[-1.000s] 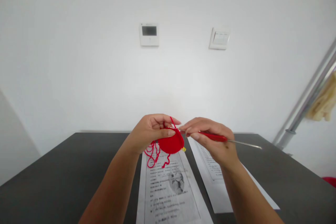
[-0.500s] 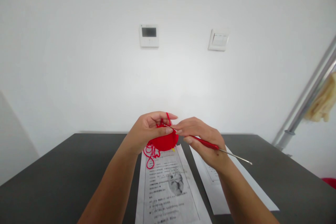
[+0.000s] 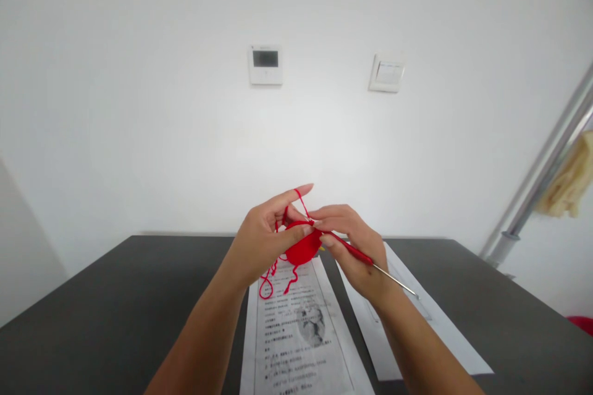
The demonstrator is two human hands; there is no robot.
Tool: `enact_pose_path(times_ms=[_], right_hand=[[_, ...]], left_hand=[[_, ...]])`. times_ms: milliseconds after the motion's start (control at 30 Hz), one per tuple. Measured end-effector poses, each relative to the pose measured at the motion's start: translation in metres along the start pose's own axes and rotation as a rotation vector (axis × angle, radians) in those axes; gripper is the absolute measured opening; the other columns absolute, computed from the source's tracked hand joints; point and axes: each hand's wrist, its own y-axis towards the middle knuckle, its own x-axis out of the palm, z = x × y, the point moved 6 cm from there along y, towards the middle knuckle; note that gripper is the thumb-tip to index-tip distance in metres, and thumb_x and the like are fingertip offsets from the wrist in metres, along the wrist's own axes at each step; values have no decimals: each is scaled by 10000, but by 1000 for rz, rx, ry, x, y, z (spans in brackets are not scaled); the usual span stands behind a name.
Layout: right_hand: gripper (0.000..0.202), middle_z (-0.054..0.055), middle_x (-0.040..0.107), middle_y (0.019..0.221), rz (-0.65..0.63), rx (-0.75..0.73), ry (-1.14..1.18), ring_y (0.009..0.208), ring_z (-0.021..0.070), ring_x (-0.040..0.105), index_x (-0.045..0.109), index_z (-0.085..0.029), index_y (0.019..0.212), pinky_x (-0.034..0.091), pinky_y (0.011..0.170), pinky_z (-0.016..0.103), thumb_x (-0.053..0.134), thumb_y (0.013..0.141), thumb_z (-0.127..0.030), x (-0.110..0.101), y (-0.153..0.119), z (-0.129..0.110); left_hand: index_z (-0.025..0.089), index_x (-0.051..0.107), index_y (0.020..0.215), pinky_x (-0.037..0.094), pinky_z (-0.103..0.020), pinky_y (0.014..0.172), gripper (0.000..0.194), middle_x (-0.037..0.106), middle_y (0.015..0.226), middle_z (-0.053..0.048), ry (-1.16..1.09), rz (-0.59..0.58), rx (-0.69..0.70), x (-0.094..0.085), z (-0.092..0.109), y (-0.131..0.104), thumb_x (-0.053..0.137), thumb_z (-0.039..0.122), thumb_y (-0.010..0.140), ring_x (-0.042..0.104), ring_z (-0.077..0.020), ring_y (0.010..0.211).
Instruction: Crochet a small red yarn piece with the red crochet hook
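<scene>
My left hand (image 3: 269, 234) pinches a round red crochet piece (image 3: 303, 250) between thumb and fingers, its index finger raised with red yarn (image 3: 302, 202) looped over it. Closed around the red handle of a crochet hook (image 3: 354, 251) is my right hand (image 3: 354, 247); the hook's metal far end sticks out past the wrist. Its working tip meets the upper right edge of the piece, partly hidden by fingers. Loose yarn tails (image 3: 266, 287) dangle below the left hand. A small yellow bit (image 3: 321, 249) shows at the piece's right edge.
Beneath the hands lies a printed sheet (image 3: 287, 333) on the dark table (image 3: 139, 296). A second paper (image 3: 445, 345) is under the right forearm. The white wall behind carries a panel with a screen (image 3: 265, 65) and a switch (image 3: 387, 73). A metal pole (image 3: 537, 179) stands at right.
My left index finger has lifted, drawing the yarn up taut. The crochet piece has shifted slightly right and turned. The hook now slopes more steeply, and a yarn tail hangs below the piece.
</scene>
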Motion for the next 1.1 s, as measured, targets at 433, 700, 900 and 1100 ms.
enact_pose_path(times_ms=[433, 700, 900, 1100], right_hand=[[178, 65, 761, 1077, 11, 14, -15, 1071, 239, 691, 617, -270, 1132, 584, 939, 429, 574, 991, -171, 16, -1, -8], [188, 47, 817, 1024, -29, 60, 35, 984, 211, 742, 730, -270, 1075, 615, 893, 387, 678, 958, -133, -1, 9, -13], [212, 54, 827, 1018, -8, 75, 104, 978, 224, 755, 774, -269, 1084, 621, 899, 416, 709, 940, -129, -7, 10, -16], [255, 65, 830, 1007, 31, 139, 261, 959, 230, 780, 792, -282, 1108, 655, 838, 405, 693, 946, -111, -11, 7, -24]], left_hand=[[134, 738, 1235, 550, -291, 792, 616, 803, 861, -63, -377, -175, -286, -1, -26, 6, 930, 199, 653, 745, -190, 816], [206, 753, 1235, 550, -249, 807, 540, 824, 910, -42, -446, -261, -275, 3, -26, 4, 922, 194, 723, 763, -157, 829], [194, 755, 1246, 546, -249, 771, 565, 829, 949, -61, -520, -313, -289, 7, -24, 0, 906, 146, 704, 768, -177, 809], [158, 779, 1191, 511, -227, 603, 481, 737, 719, -12, -633, -360, -156, 3, -11, 0, 857, 161, 716, 694, -149, 622]])
